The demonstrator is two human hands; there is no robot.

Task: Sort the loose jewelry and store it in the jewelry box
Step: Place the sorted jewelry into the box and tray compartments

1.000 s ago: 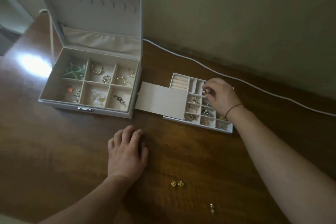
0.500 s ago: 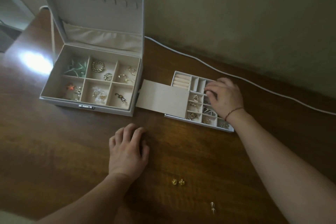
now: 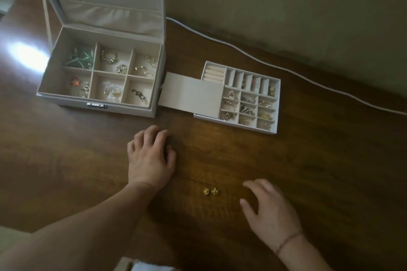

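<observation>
Wooden desk (image 3: pixel 308 160) against the wall carries the open jewelry box (image 3: pixel 99 103) and divided tray (image 3: pixel 269 132), both mostly filled. Two gold earrings (image 3: pixel 210 191) remain loose near the front edge. Left hand (image 3: pixel 149 158) rests flat; right hand (image 3: pixel 271 211) hovers spread beside them, holding nothing.

Left hand (image 3: pixel 152 160) palm down on surface (image 3: pixel 66 160), fingers loosely curled, holding nothing, forearm bare. Right hand (image 3: pixel 269 209) low over surface, fingers spread, relaxed, blurred; thin band at wrist.
</observation>
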